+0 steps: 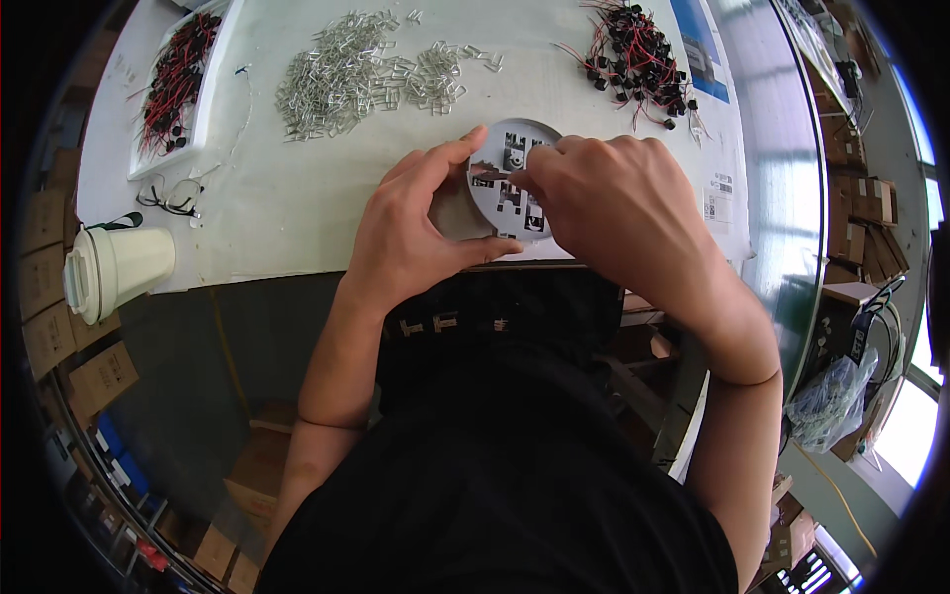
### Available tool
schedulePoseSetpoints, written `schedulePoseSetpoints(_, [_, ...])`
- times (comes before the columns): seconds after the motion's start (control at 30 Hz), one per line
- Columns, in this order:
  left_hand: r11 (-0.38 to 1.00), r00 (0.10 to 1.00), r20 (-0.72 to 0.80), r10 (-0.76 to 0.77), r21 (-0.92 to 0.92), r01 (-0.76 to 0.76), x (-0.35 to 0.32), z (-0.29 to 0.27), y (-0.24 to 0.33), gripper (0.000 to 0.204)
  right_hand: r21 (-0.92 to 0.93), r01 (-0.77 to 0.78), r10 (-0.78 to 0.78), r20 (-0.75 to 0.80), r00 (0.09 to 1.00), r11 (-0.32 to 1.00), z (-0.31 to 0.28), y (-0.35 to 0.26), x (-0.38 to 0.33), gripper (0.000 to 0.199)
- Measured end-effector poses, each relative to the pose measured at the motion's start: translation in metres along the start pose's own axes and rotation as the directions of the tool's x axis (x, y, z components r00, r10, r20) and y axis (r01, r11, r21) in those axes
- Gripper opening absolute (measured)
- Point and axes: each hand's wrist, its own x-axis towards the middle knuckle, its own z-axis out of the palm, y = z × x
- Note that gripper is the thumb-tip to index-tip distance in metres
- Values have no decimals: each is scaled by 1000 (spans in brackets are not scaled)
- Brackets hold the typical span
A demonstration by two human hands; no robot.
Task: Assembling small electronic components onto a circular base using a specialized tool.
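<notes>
A round, shallow grey housing [492, 210] with black and metallic parts inside stands near the table's front edge, between my two hands. My left hand [401, 223] curves round its left side, with the forefinger at the upper rim and the thumb at the lower rim. Over the housing's right half, my right hand [623, 198] has its fingers drawn together and pressed down into the inside. Whatever sits between those fingertips is hidden by the hand. Part of the housing's right side is covered as well.
Loose bent-wire metal clips [341, 79] lie heaped at the back. Black round parts with red wires [638, 54] are piled at the back right; more fill a white tray [215, 84] at the far left. Eyeglasses [176, 203] and a cream lidded cup [137, 262] stand at the left edge.
</notes>
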Motion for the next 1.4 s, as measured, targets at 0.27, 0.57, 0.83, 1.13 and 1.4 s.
schedulePoseSetpoints(0.27, [1000, 1000, 8, -12, -6, 12, -2, -1, 0, 100, -6, -11, 11, -13, 1000, 1000, 8, -5, 1, 22])
schedulePoseSetpoints(0.57, [999, 1000, 13, 13, 31, -14, -1, -1, 2, 101, -111, 60, -60, 9, 998, 992, 15, 1, -7, 12])
schedulePoseSetpoints(0.83, [999, 1000, 23, -3, 34, 3, -1, -7, 4, 95, 49, 41, -42, 16, 999, 998, 29, 17, -13, 11])
schedulePoseSetpoints(1.13, [982, 977, 133, -167, -62, 177, 8, -11, 0, 52, 270, 110, -6, -360, 933, 957, 50, -12, -37, 34])
schedulePoseSetpoints(1.4, [992, 993, 7, 116, 47, -116, 13, -11, 15, 24, 414, -57, 360, -706, 610, 908, 25, 76, -60, 28])
